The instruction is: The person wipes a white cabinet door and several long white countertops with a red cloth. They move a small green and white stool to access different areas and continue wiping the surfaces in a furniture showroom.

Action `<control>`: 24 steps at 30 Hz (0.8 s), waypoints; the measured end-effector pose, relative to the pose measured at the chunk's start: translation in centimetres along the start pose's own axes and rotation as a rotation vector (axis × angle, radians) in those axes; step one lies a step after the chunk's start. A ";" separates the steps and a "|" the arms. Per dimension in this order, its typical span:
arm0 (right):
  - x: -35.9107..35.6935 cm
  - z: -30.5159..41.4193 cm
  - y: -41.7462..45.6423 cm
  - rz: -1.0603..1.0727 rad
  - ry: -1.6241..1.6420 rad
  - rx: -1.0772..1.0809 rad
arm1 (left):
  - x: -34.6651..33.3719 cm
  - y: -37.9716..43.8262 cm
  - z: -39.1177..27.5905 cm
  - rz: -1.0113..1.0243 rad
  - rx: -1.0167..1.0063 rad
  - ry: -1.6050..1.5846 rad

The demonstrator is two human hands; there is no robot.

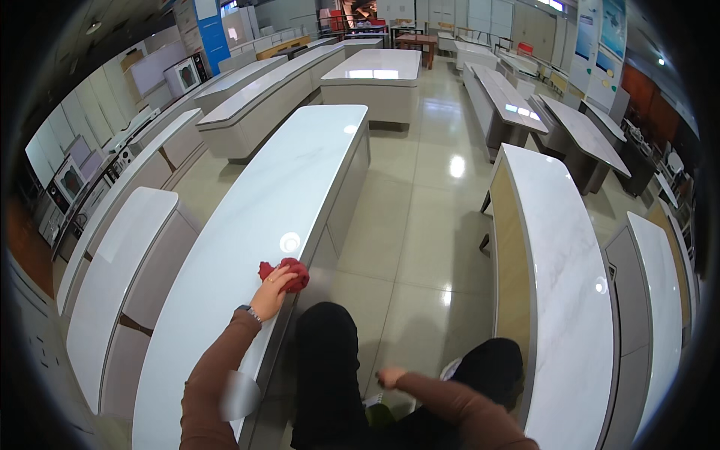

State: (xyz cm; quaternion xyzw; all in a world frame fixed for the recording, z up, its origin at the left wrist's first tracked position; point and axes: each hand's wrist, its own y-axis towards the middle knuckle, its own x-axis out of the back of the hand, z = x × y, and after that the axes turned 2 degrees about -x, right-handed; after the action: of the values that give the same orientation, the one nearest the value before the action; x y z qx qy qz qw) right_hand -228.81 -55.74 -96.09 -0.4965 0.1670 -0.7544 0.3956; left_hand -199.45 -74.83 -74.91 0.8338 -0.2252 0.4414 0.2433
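My left hand (271,295) rests on a crumpled red cloth (293,274) and presses it against the glossy white top of a long low cabinet (270,174). The cloth lies by the top's right edge, just below a round light reflection. Over the floor between my legs is my right hand (392,377), its fingers curled and slightly blurred. A small dark spot shows at its fingertips; whether it holds something I cannot tell.
To my right stands a white marble-look cabinet (568,253) with a bare wood-coloured side. Another low cabinet (135,242) is at left. A tiled floor aisle (416,225) runs ahead, past a pale table (374,64). A blue pillar (212,36) rises behind.
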 end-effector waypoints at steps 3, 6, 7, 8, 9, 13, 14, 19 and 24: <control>-6.7 0.7 1.4 0.194 0.185 -0.035 | -2.1 6.6 1.9 -0.045 -0.034 0.047; -8.2 0.8 2.6 0.253 0.219 -0.042 | -2.3 11.7 4.2 -0.051 0.051 0.077; -8.1 0.0 3.0 0.248 0.232 -0.056 | -2.6 14.1 4.6 -0.046 0.043 0.086; -7.7 -0.7 3.1 0.246 0.246 -0.071 | -2.9 16.7 5.1 -0.050 0.035 0.094; -7.4 -1.0 3.4 0.247 0.258 -0.077 | -3.3 19.1 5.8 -0.051 0.033 0.101; -5.9 -2.8 5.1 0.261 0.318 -0.104 | -3.9 29.1 10.1 -0.069 -0.001 0.105; -5.5 -3.4 5.4 0.265 0.334 -0.114 | -3.9 31.7 10.7 -0.071 -0.006 0.116; -5.6 -3.6 5.8 0.316 0.441 -0.164 | -5.0 41.6 13.0 -0.105 0.004 0.121; -7.9 0.5 2.4 0.422 0.520 -0.098 | -4.7 43.7 15.2 -0.157 -0.070 0.225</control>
State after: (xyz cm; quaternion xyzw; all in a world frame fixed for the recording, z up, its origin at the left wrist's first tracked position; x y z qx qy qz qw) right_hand -225.79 -51.14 -102.34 -0.2607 0.3974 -0.7483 0.4628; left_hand -218.12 -117.34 -77.30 0.7853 -0.1459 0.5034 0.3297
